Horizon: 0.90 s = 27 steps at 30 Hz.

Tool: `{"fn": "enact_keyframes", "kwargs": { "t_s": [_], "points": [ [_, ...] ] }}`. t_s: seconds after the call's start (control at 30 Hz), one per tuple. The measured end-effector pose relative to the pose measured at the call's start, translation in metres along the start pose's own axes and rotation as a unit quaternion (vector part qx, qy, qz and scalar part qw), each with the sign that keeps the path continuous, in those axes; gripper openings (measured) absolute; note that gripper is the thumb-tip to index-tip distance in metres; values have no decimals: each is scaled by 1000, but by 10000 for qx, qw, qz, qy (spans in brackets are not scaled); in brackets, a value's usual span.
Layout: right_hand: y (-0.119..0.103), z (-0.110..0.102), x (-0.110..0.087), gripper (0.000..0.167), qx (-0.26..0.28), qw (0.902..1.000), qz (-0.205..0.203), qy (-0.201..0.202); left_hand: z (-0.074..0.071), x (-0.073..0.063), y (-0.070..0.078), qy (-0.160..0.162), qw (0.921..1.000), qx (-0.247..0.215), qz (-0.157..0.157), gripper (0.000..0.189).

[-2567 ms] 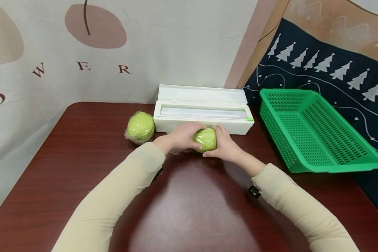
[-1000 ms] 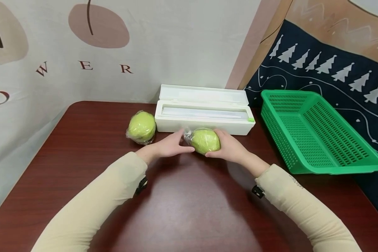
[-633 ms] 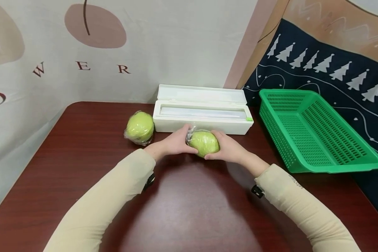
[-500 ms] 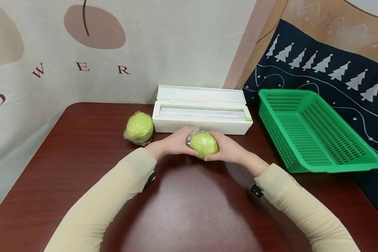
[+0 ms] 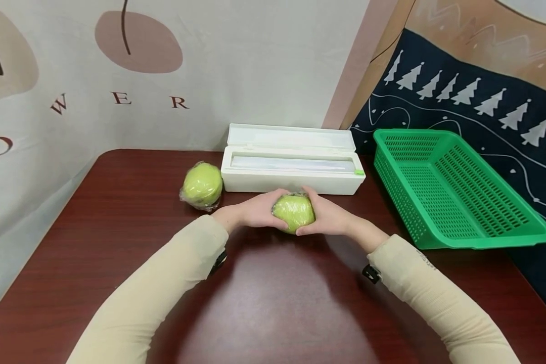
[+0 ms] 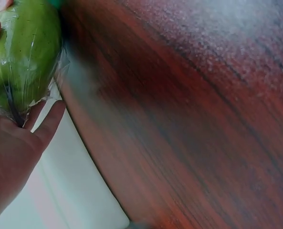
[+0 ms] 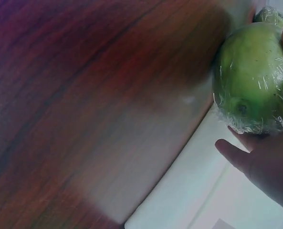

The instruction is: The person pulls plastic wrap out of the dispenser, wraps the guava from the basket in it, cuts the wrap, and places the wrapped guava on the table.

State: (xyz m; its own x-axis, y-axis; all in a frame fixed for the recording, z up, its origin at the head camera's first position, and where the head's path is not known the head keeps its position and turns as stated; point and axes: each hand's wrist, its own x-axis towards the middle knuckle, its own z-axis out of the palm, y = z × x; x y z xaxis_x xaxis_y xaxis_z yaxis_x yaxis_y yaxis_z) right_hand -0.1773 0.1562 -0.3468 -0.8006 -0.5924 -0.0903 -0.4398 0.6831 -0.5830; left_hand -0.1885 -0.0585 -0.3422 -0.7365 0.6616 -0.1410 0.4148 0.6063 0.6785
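A green pear [image 5: 296,212] wrapped in clear cling film is held between both hands in front of the white box. My left hand [image 5: 260,210] grips its left end, thumb on the near side. The right hand [image 5: 329,215] grips the opposite end, its thumb also toward me. In the left wrist view, a dark stem shows on the pear [image 6: 31,47] under the wrinkled film. Gathered film covers the lower end of the pear [image 7: 251,71] in the right wrist view. A second wrapped pear [image 5: 202,184] sits left of the box.
The white cling film dispenser [image 5: 291,182] stands behind the hands with its lid raised and a green slider at its right end. A green plastic basket [image 5: 487,242] stands at the right. All rest on a dark red wooden table [image 5: 273,313] against a curtained wall.
One second ago the left hand was apart from the pear, with loose film sticking out at that end. Now it grips that end, the film pressed down; the pear has moved slightly toward me.
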Motion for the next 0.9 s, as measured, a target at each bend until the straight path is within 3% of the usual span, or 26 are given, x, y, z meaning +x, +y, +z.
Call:
{"fn": "enact_keyframes", "kwargs": {
  "t_s": [0.27,0.37,0.5,0.67,0.77,0.9],
  "points": [
    [5,-2,-3,84,858,9960,-158,-209,2,-4,6,-50,9989,-11,-460,71],
    [7,-3,-2,80,960,9947,-245,-258,3,-3,7,48,9970,632,-451,70],
    [8,-3,-1,80,616,9970,-443,-165,4,-3,7,273,9891,1397,-373,74],
    [10,-3,-1,82,568,9967,-539,-205,5,-8,2,326,9955,780,-429,85],
    [12,-4,-1,85,865,9950,-446,-230,5,-9,-2,412,9976,263,-495,91],
    [14,-5,-2,79,1215,9924,-90,-170,5,-10,-5,531,9960,-199,-686,80]
  ]
}}
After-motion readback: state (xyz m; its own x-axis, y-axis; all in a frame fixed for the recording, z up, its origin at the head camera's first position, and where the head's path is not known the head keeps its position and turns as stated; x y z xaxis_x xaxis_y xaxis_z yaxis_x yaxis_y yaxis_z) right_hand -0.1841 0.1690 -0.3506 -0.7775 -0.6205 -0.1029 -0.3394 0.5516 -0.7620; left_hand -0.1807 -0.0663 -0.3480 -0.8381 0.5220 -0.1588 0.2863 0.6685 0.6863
